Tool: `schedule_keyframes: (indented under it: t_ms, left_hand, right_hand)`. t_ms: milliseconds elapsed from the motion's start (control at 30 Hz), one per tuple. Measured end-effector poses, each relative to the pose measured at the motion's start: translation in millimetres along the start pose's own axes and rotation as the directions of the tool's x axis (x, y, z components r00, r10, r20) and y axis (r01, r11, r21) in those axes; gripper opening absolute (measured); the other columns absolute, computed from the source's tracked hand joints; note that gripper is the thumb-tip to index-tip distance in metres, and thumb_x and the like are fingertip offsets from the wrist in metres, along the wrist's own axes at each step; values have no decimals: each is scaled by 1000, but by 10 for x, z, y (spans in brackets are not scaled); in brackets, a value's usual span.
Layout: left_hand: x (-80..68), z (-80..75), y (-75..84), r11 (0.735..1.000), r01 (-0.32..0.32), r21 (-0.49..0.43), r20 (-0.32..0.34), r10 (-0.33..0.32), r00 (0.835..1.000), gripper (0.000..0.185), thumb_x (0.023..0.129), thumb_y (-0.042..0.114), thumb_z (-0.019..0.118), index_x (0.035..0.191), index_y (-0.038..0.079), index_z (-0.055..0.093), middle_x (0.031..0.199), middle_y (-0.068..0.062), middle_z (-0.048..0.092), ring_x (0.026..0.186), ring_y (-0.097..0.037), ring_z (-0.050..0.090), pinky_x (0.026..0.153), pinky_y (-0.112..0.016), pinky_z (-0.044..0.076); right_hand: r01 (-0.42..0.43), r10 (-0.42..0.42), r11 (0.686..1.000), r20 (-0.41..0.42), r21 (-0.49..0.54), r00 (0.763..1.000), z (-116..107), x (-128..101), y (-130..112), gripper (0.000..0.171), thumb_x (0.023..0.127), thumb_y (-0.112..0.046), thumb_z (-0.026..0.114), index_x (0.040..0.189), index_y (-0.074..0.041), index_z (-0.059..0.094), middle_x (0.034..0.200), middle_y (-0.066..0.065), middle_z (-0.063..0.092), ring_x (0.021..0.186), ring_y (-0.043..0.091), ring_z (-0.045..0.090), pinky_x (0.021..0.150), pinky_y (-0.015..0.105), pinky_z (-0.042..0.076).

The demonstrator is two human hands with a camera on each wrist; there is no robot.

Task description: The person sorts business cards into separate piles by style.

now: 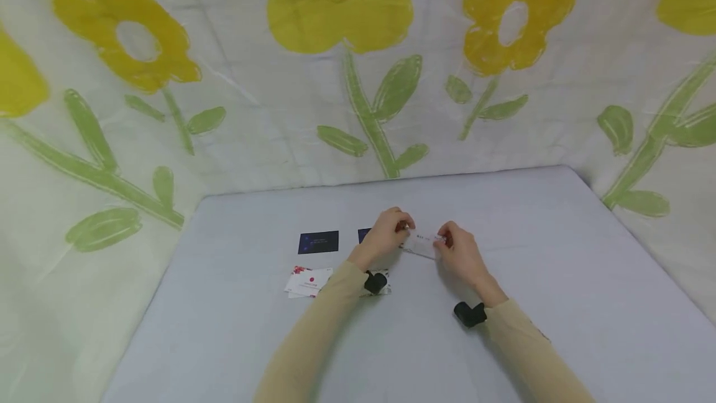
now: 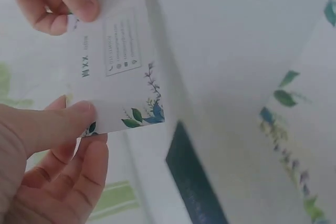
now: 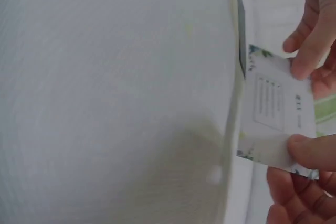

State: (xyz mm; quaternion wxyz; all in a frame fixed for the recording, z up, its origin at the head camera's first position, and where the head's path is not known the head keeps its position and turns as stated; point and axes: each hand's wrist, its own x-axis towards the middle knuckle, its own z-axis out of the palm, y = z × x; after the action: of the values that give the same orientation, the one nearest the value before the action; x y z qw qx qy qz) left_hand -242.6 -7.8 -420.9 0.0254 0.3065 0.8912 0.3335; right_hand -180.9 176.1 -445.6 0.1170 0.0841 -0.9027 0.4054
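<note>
A white business card (image 2: pixel 118 85) with printed text and blue-green leaf corners is held up off the table between both hands. My left hand (image 1: pixel 383 235) pinches one end of it, the thumb lying on the printed face in the left wrist view. At the opposite end my right hand (image 1: pixel 461 254) pinches the card, thumb on the face and fingers behind, as the right wrist view shows. Left of the hands lie a dark blue card (image 1: pixel 318 242) and a second dark card (image 1: pixel 363 235), the latter partly hidden behind my left hand.
Nearer me, white cards with red flowers (image 1: pixel 309 282) overlap on the pale table (image 1: pixel 419 341). Beside them lies a leaf-patterned white card (image 1: pixel 385 288), partly covered by my left sleeve and wrist camera. A flower-printed curtain (image 1: pixel 268 142) hangs behind the table.
</note>
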Motion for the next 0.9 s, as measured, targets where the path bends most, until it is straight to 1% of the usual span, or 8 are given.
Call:
schedule_keyframes:
  t_ms: [100,200,300,367,433,600,733,900]
  left_hand:
    - [-120,-145,17,998,-28,-64,-39,25,999,12,86,-2,60,95,3,67,85,-7,55,77,-17,50,68,-22,42]
    - [-265,-286,13,992,-47,-114,-71,39,997,12,85,-3,61,95,1,67,88,-10,59,79,-19,55,70,-22,45]
    - [-424,-397,-18,991,-39,-128,-71,30,997,11,84,-2,63,94,0,67,90,-11,62,79,-19,57,70,-21,46]
    - [-539,-451,-52,989,-9,-145,-59,1,998,11,83,-1,65,94,0,67,90,-11,64,78,-17,57,69,-21,46]
    - [-659,-502,-87,987,22,-162,-43,-29,999,12,82,0,67,94,0,66,90,-10,65,77,-16,57,69,-21,46]
    - [-909,-561,-194,980,79,-181,-27,-85,996,9,80,2,70,88,2,67,85,-6,64,77,-15,57,70,-22,47]
    - [-1045,-549,-283,978,122,-171,-20,-128,992,8,78,2,71,85,2,67,82,-5,64,73,-14,56,68,-22,47]
    - [-1182,-523,-363,974,172,-146,-26,-178,984,10,76,0,73,83,1,67,77,-4,62,68,-11,53,63,-22,46]
  right_hand:
    - [49,-47,997,-33,53,998,12,15,-74,14,84,0,65,93,1,55,79,10,59,71,20,54,59,26,42]
    - [56,-52,990,-29,127,998,39,35,-155,14,85,-5,66,94,-1,57,84,10,61,74,20,56,61,25,44]
    - [21,-25,982,20,190,999,84,43,-249,14,86,-9,66,94,-1,58,84,10,62,73,19,56,59,23,43]
    - [-21,5,975,74,219,997,124,41,-317,16,85,-10,67,95,0,58,82,9,61,72,18,54,59,23,42]
    - [-53,27,975,123,215,992,177,34,-379,18,84,-10,68,94,0,58,80,7,60,71,17,53,59,23,42]
    - [-86,43,974,199,211,979,344,4,-469,19,80,-11,72,87,-1,58,75,4,59,67,14,51,58,22,41]
    - [-107,56,974,247,199,967,478,-29,-525,18,78,-10,73,84,-2,58,73,3,56,66,13,48,57,21,39]
    - [-153,101,978,317,144,943,606,-44,-604,18,78,-10,72,83,-2,58,71,2,53,65,13,46,56,22,38]
